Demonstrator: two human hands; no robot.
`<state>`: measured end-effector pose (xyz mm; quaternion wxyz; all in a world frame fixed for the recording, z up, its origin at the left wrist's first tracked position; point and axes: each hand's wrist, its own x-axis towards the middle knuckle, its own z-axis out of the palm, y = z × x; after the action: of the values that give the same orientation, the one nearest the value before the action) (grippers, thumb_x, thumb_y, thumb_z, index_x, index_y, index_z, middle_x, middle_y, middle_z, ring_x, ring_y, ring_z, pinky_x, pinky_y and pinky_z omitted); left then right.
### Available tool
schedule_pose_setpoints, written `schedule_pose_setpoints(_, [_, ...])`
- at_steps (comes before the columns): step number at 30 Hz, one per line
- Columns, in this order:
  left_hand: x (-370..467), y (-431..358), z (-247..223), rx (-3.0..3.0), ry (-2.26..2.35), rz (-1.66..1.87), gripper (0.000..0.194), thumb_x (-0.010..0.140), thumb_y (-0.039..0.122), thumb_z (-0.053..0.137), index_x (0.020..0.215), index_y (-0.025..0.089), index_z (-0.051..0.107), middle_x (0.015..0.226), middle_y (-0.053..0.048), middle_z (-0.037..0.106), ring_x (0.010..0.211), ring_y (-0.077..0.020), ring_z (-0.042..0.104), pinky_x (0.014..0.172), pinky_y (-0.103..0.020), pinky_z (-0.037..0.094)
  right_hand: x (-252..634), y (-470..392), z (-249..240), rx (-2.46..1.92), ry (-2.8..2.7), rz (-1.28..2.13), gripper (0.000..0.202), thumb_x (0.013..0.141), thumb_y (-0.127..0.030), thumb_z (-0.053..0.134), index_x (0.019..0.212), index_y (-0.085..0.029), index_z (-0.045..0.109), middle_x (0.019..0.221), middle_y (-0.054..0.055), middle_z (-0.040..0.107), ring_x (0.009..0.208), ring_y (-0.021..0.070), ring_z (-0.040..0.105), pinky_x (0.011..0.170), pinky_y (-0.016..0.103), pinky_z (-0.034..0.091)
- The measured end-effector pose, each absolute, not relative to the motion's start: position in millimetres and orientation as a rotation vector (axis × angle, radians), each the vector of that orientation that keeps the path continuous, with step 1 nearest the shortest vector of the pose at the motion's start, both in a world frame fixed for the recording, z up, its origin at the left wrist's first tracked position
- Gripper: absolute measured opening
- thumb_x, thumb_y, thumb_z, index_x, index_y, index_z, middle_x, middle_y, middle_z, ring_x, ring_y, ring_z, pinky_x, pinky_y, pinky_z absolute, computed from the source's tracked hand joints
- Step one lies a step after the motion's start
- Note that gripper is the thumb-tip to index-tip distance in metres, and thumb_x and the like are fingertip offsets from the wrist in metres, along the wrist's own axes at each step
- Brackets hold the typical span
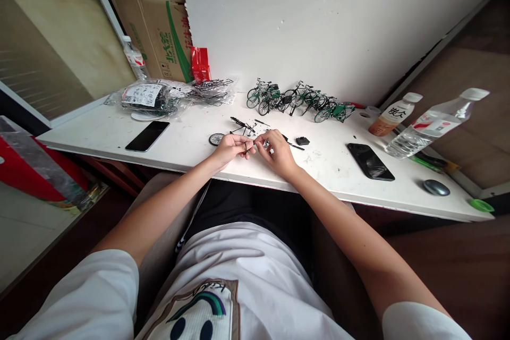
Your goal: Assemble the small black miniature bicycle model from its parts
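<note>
Near the front edge of the desk my left hand (pixel 232 151) is closed in a pinch on a small dark part (pixel 246 150), too small to name. The fingertips of my right hand (pixel 279 153) meet it from the right, also pinched, and what they grip is mostly hidden. Just beyond my hands lies a black miniature bicycle frame (pixel 241 125). A spoked wheel (pixel 216 139) is beside my left hand. To the right of my right hand are a small black block (pixel 303 141) and a thin black strip (pixel 295 146). Tiny dark bits are scattered behind my fingers.
Several green and black model bicycles (pixel 298 98) stand along the wall. Plastic bags of parts (pixel 151 96) and a cardboard box (pixel 159 37) are at the back left. Phones (pixel 147 135) lie on both sides. Bottles (pixel 434 125) and a mouse (pixel 436 187) are at right.
</note>
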<state>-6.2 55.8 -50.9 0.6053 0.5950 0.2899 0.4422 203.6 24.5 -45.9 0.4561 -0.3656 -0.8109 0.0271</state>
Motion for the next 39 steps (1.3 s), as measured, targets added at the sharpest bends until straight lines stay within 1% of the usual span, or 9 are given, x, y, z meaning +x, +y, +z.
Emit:
schedule_pose_setpoints(3, [-6.4, 56.7, -52.0, 1.372, 0.661, 1.023, 0.044, 0.073, 0.048, 0.094, 0.090, 0.011, 0.079, 0.082, -0.010, 0.079, 0.058, -0.0126, 0.064, 0.063, -0.029, 0.048, 203.7, 23.6, -44.3, -0.878, -1.984, 0.123, 0.024, 0.111, -0.046, 0.056, 0.105, -0.026, 0.068, 0.097, 0.010, 0.074, 0.092, 0.0276, 0.062, 0.071, 0.043, 0.056])
schedule_pose_setpoints(6, [-6.8, 57.6, -53.4, 1.364, 0.647, 1.024, 0.043, 0.073, 0.048, 0.095, 0.088, 0.011, 0.078, 0.082, -0.010, 0.078, 0.058, -0.0118, 0.063, 0.062, -0.028, 0.048, 203.5, 22.7, -42.2, -0.834, -1.960, 0.189, 0.025, 0.110, -0.047, 0.058, 0.107, -0.027, 0.072, 0.100, 0.010, 0.076, 0.096, 0.0280, 0.065, 0.070, 0.043, 0.058])
schedule_pose_setpoints(10, [-7.0, 58.1, -53.8, 1.355, 0.635, 1.013, 0.044, 0.072, 0.048, 0.095, 0.088, 0.011, 0.078, 0.082, -0.010, 0.078, 0.058, -0.0120, 0.062, 0.063, -0.029, 0.050, 203.1, 22.5, -40.4, -0.826, -1.935, 0.251, 0.029, 0.108, -0.051, 0.061, 0.103, -0.027, 0.076, 0.102, 0.011, 0.078, 0.098, 0.0282, 0.066, 0.068, 0.043, 0.059])
schedule_pose_setpoints(15, [-6.6, 56.9, -51.3, 1.354, 0.654, 1.003, 0.046, 0.072, 0.050, 0.095, 0.088, 0.011, 0.078, 0.082, -0.010, 0.078, 0.058, -0.0119, 0.063, 0.062, -0.029, 0.050, 202.6, 22.7, -41.5, -0.851, -1.926, 0.254, 0.031, 0.108, -0.053, 0.060, 0.103, -0.027, 0.076, 0.101, 0.011, 0.078, 0.097, 0.0284, 0.067, 0.067, 0.043, 0.059])
schedule_pose_setpoints(21, [-5.2, 56.6, -52.6, 1.356, 0.668, 1.005, 0.050, 0.078, 0.057, 0.092, 0.093, 0.010, 0.081, 0.081, -0.010, 0.077, 0.059, -0.0116, 0.062, 0.062, -0.028, 0.050, 202.9, 23.2, -44.0, -0.858, -1.977, 0.130, 0.029, 0.111, -0.049, 0.056, 0.102, -0.026, 0.072, 0.098, 0.010, 0.075, 0.087, 0.0265, 0.063, 0.072, 0.045, 0.057])
schedule_pose_setpoints(27, [-5.9, 60.9, -57.6, 1.371, 0.649, 0.998, 0.049, 0.081, 0.056, 0.091, 0.097, 0.011, 0.080, 0.084, -0.010, 0.078, 0.061, -0.0113, 0.063, 0.063, -0.027, 0.051, 202.3, 20.8, -41.4, -0.869, -1.929, 0.223, 0.033, 0.109, -0.054, 0.058, 0.102, -0.026, 0.075, 0.098, 0.011, 0.076, 0.095, 0.0280, 0.066, 0.068, 0.042, 0.059])
schedule_pose_setpoints(33, [-5.2, 59.5, -56.3, 1.372, 0.655, 0.998, 0.045, 0.083, 0.055, 0.090, 0.092, 0.012, 0.079, 0.081, -0.008, 0.076, 0.060, -0.0114, 0.063, 0.062, -0.027, 0.050, 202.5, 23.0, -42.2, -0.862, -1.894, 0.302, 0.034, 0.105, -0.057, 0.064, 0.100, -0.026, 0.077, 0.098, 0.011, 0.078, 0.095, 0.0277, 0.068, 0.065, 0.041, 0.060])
schedule_pose_setpoints(39, [-5.1, 58.6, -55.6, 1.374, 0.663, 1.002, 0.048, 0.082, 0.056, 0.090, 0.094, 0.011, 0.080, 0.081, -0.008, 0.076, 0.061, -0.0120, 0.064, 0.062, -0.027, 0.048, 202.5, 25.6, -43.6, -0.876, -1.850, 0.380, 0.039, 0.102, -0.063, 0.067, 0.098, -0.026, 0.079, 0.098, 0.010, 0.079, 0.095, 0.0273, 0.069, 0.062, 0.039, 0.059])
